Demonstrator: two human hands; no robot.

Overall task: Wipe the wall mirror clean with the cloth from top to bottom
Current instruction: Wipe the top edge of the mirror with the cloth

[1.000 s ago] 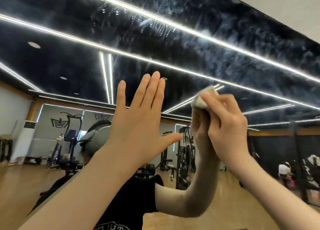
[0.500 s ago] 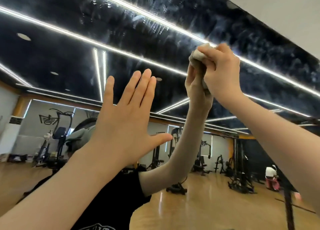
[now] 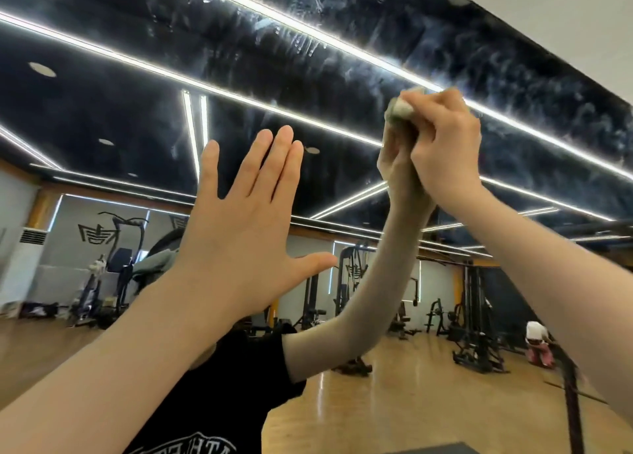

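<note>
Mirror: we face a large, flat, glossy wall mirror [image 3: 239,60] that fills most of the view; its top edge runs diagonally toward the upper right, under a plain pale wall [image 3: 565,15].
Mirror surface: we see whitish, cloudy smears and streaky droplet marks across the upper glass, thickest near the top edge and to the right of our cloth.
Cloth: we hold a small, bunched, pale grey-green soft cloth [image 3: 402,106] high on the glass, touching it on a reflected bright light strip.
Right hand: our right hand [image 3: 445,145] grips the cloth, fingers curled round the wad, pressing it to the mirror; its reflection meets it at the glass.
Left hand: our left hand [image 3: 246,210] is raised with straight fingers, three together, the little finger and thumb spread apart, holding nothing; we cannot tell if the palm touches the glass.
Reflection: we make out a dark ceiling with long white light strips, a shiny wooden floor, black metal gym machines, and a black printed T-shirt [image 3: 222,385].
</note>
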